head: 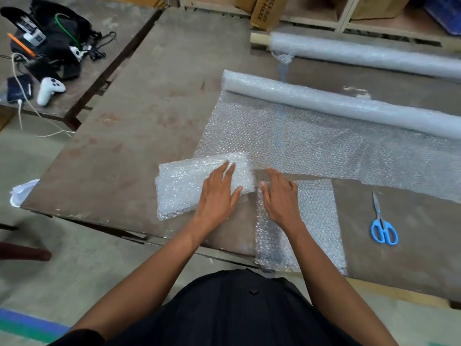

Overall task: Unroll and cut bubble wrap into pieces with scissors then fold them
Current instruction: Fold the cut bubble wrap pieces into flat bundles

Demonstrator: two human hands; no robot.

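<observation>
Bubble-wrap fold (184,186) lies under left hand (218,189), fingers straight, pressing flat. Right hand (280,196), fingers flat and close together, rests on a cut piece (314,221) just right of the fold. Scissors (383,223) well right of that hand; roll (336,103) beyond both.

- A bubble wrap roll (349,106) is laid across the table, partly unrolled, its clear sheet (311,143) spread flat toward the near edge.
- A folded piece (184,186) of bubble wrap, thick and whitish, is laid left of the sheet's near corner.
- A flat cut piece (316,221) is laid just right of it, reaching the table's near edge.
- Blue-handled scissors (383,224) are laid closed, well right of the flat cut piece, blades pointing away.
</observation>
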